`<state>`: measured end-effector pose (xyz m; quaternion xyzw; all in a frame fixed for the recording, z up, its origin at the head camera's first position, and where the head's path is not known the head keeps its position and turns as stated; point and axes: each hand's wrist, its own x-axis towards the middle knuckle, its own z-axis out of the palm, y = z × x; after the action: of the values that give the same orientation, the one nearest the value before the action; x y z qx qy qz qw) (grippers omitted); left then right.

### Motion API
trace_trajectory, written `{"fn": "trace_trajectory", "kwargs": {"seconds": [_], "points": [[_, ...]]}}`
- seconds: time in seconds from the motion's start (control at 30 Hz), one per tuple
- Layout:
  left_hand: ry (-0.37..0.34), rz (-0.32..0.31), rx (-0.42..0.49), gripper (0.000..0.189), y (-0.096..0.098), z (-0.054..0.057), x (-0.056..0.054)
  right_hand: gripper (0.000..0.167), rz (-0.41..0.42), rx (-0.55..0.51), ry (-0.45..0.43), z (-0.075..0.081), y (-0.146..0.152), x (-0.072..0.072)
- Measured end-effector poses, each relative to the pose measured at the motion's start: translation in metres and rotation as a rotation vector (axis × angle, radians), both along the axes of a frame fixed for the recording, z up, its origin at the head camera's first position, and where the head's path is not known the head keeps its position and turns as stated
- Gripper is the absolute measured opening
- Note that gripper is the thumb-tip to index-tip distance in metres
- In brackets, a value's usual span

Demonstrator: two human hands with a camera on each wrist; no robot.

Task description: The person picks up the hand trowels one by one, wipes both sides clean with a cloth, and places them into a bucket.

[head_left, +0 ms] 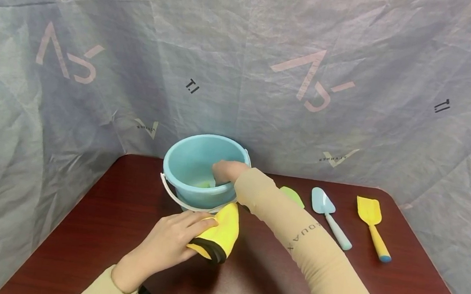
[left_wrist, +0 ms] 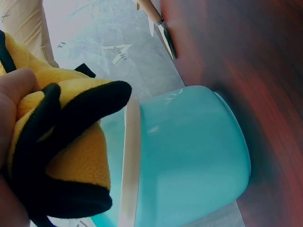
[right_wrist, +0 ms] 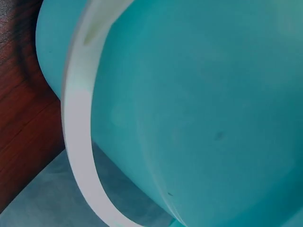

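A light blue bucket [head_left: 198, 191] with a white handle [left_wrist: 130, 165] stands toward the back of the table. My left hand [head_left: 175, 235] grips a folded yellow cloth with black edging [head_left: 225, 228], just in front of the bucket. In the left wrist view the cloth [left_wrist: 85, 146] bunches beside the handle, its black border folded over. My right hand [head_left: 228, 170] reaches over the near right rim down into the bucket; its fingers are mostly hidden. A small patch of green [head_left: 203, 185] shows at the bottom. The right wrist view is filled by the bucket wall [right_wrist: 203, 123].
Right of the bucket lie a light blue trowel [head_left: 332, 218], a yellow toy shovel [head_left: 373, 227] and a green thing [head_left: 292, 196] partly behind my right sleeve. The dark red table [head_left: 98, 228] ends at a grey fabric sheet [head_left: 242, 73] behind.
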<state>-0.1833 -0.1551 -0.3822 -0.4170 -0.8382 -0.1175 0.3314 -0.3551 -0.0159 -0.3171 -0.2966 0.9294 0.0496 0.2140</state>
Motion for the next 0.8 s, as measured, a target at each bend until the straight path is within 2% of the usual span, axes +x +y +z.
{"fn": "trace_trajectory", "kwargs": {"seconds": [0.2,0.43,0.67,0.8], "points": [[-0.009,0.004,0.005,0.061,-0.001,0.0,-0.001,0.011,0.047,-0.06,0.014,0.011,0.007,0.004],[-0.004,0.0,0.008,0.062,0.0,-0.001,-0.003,0.029,0.123,-0.209,0.111,0.034,0.026,0.011],[0.011,0.001,0.02,0.058,0.001,0.0,-0.005,0.03,0.096,-0.323,0.165,0.063,0.055,0.024],[0.021,0.006,0.026,0.058,0.001,0.0,-0.006,0.03,0.083,-0.385,0.232,0.073,0.075,0.032]]}}
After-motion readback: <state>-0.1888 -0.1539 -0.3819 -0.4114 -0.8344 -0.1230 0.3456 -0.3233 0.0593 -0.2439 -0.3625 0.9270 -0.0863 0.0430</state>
